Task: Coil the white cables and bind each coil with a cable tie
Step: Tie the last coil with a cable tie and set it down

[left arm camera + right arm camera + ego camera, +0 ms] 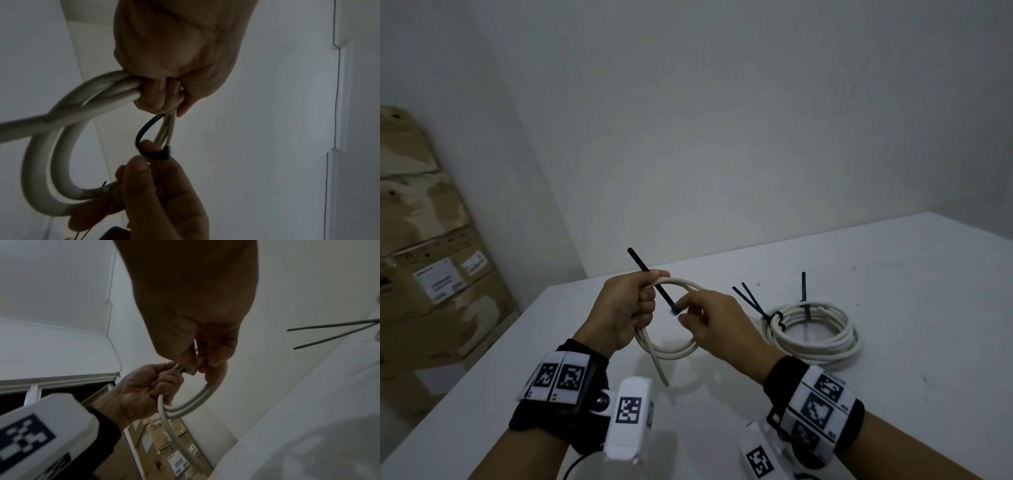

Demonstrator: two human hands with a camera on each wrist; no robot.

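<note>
Head view: left hand point(625, 310) fisted round a small white cable coil point(671, 346) held above the white table point(893, 274); one loose end hangs toward the tabletop. A black cable tie point(654, 281) slants up past the left thumb. Right hand point(717, 320) pinches the tie's lower end. Just to the right, a second coil point(815, 334) lies on the table, black ties sticking up from it. Cardboard boxes point(431, 246) stacked far left.

Left wrist view: only here the tie point(144, 136) shows bent into a loop below the left fist point(174, 56), right fingertips point(137, 167) pinching its head.

Right wrist view: pinch point mostly hidden behind the right hand point(195, 313); left hand point(144, 391) clamped on the strands point(197, 402).
</note>
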